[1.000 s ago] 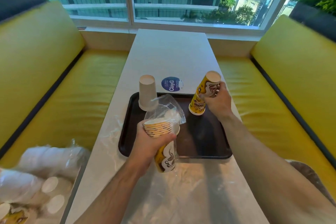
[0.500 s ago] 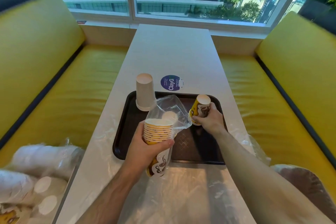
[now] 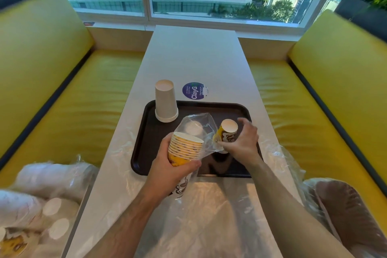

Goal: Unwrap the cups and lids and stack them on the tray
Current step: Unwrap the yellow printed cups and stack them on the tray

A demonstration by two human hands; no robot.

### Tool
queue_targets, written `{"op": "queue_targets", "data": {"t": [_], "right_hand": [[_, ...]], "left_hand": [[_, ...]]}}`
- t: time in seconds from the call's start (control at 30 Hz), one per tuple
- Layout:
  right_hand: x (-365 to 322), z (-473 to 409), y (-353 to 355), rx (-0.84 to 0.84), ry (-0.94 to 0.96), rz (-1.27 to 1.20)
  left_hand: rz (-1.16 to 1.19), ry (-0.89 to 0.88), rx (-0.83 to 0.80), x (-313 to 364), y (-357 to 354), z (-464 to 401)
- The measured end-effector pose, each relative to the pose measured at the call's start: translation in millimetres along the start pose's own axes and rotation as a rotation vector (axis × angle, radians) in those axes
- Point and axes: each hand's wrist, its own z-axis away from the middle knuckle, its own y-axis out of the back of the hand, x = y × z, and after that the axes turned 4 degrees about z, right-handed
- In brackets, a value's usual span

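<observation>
Two bare hands work over a dark brown tray (image 3: 146,132) set on a long pale worktop (image 3: 194,58) between yellow bench seats. At centre frame the left hand (image 3: 171,172) wraps its grip around a nested stack of yellow printed cups (image 3: 184,150), rims tilted up and away, with the lower end of the stack still inside a clear plastic sleeve (image 3: 199,128) that billows open above the rims and trails below the wrist. Just right of it, the right hand (image 3: 240,142) rests against an upside-down yellow cup (image 3: 227,133) standing on the tray; the thumb lies at the cup's lower edge while the fingers spread loosely behind it, slightly blurred, so the grip reads as apart rather than clamped. A stack of plain white cups (image 3: 166,100) stands inverted in the tray's upper left corner. Beyond the tray a round purple sticker (image 3: 193,91) marked "ClayG" lies on the worktop. Loose clear wrapping (image 3: 209,216) covers the worktop's near end under both forearms. More wrapped cups and lids (image 3: 41,205) sit on the bench at lower left of the frame, blurred.
</observation>
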Motion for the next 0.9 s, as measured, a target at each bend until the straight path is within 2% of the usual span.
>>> {"op": "queue_targets", "data": {"t": [0.07, 0.13, 0.2, 0.3, 0.37, 0.43, 0.63, 0.9], "right_hand": [[-22.9, 9.1, 20.7, 0.177, 0.120, -0.075], [-47.4, 19.2, 42.7, 0.212, 0.189, -0.262], [-68.1, 28.3, 61.8, 0.010, 0.240, -0.378], [-83.1, 40.0, 75.4, -0.450, 0.390, -0.247], [-85.7, 47.1, 76.2, -0.632, 0.423, -0.154], [-85.4, 52.7, 75.3, -0.733, 0.396, -0.121], [-86.9, 71.1, 68.4, -0.695, 0.392, -0.158], [-92.8, 86.4, 63.9, -0.592, 0.476, -0.094]], "left_hand": [[-0.049, -0.037, 0.001, 3.0, -1.4, 2.7], [-0.103, -0.066, -0.016, 5.0, -1.9, 6.9], [-0.153, -0.090, -0.039, 5.5, -1.1, 11.2], [-0.199, -0.122, -0.072, 6.4, 0.2, 17.6], [-0.218, -0.137, -0.077, 6.6, 1.6, 22.2], [-0.238, -0.143, -0.074, 5.5, 3.2, 25.4], [-0.284, -0.168, -0.074, 2.1, 10.3, 32.1], [-0.251, -0.124, -0.057, 0.6, 14.5, 39.2]]}}
